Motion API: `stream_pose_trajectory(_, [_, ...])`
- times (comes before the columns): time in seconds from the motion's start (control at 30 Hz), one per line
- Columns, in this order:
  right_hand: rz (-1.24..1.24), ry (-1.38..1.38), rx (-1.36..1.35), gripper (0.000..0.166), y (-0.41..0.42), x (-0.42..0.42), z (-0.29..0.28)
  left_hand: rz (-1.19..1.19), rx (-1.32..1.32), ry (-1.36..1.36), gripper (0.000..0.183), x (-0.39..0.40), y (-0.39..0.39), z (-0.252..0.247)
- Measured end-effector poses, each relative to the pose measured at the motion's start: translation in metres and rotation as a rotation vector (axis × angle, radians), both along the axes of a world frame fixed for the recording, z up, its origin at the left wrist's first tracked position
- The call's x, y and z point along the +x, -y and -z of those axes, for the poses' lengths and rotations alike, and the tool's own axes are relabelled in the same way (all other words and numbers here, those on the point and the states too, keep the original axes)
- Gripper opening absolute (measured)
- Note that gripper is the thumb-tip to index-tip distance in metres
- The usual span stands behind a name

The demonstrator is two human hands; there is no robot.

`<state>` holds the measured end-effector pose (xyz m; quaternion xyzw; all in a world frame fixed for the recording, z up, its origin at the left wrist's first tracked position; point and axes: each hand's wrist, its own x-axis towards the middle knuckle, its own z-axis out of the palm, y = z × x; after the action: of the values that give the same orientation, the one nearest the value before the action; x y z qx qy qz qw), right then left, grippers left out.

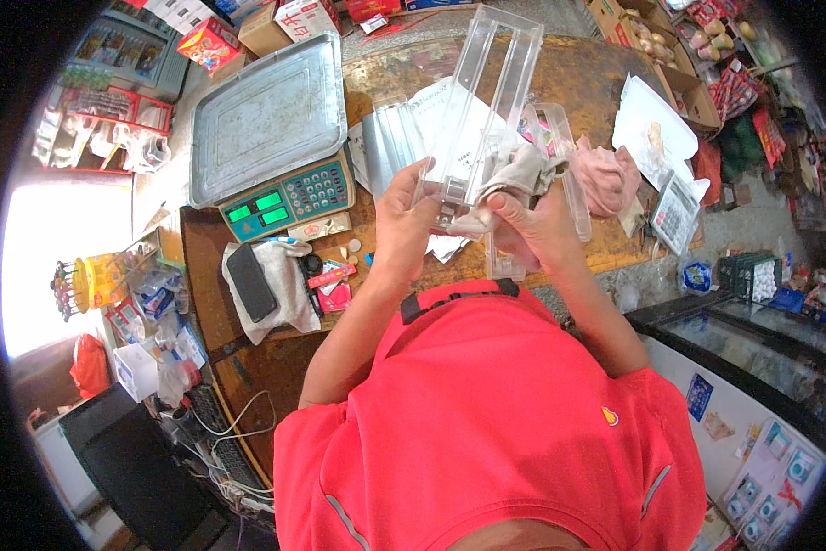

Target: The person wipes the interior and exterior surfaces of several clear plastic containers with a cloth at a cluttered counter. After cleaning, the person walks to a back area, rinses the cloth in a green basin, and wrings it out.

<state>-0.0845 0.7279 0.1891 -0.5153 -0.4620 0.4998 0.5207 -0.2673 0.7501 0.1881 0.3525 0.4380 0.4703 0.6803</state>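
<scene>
My left hand (405,231) grips the near end of a long transparent plastic tray (485,89) with lengthwise ridges. The tray tilts up and away over the table. In my right hand (540,227) is a damp-looking beige cloth (520,172), pressed against the tray's near right corner. Part of the cloth hides that corner. Behind my right hand stands another transparent plastic container (575,182), with a colourful packet (537,131) by it. Sheets of white paper (430,103) with handwriting lie beneath the tray. A crumpled pink cloth (602,179) rests just right of my right hand.
A digital scale (289,196) with a metal pan (268,117) occupies the table's left. Nearer me, a black phone (251,282) lies on a towel (296,303). To the right are a calculator (675,213) and a white tray (651,131). Another ridged transparent plastic piece (396,141) lies left of the papers.
</scene>
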Motion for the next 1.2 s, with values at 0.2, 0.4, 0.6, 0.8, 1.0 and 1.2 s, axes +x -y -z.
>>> stream_pose_trajectory(0.2, [0.116, 0.003, -0.025, 0.044, 0.000, 0.019, -0.002, -0.040, 0.069, -0.092, 0.053, -0.005, 0.001, 0.014])
stream_pose_trajectory(0.4, [0.352, 0.206, 0.151, 0.037, -0.001, 0.037, -0.027, -0.086, 0.222, -0.081, 0.056, -0.012, 0.005, 0.022])
stream_pose_trajectory(0.6, [0.292, 0.432, 0.428, 0.035, -0.002, 0.042, -0.023, -0.017, 0.134, 0.059, 0.062, -0.010, 0.010, 0.010])
stream_pose_trajectory(0.8, [0.166, 0.065, 0.064, 0.028, -0.009, 0.008, -0.032, 0.104, 0.147, 0.072, 0.075, -0.004, 0.016, 0.007])
stream_pose_trajectory(1.0, [0.354, 0.314, 0.121, 0.029, -0.014, -0.007, -0.009, 0.227, 0.235, 0.097, 0.102, -0.001, 0.021, 0.011])
stream_pose_trajectory(1.2, [0.409, 0.367, 0.194, 0.025, -0.006, -0.015, -0.015, 0.277, 0.037, 0.354, 0.100, 0.000, 0.012, 0.004])
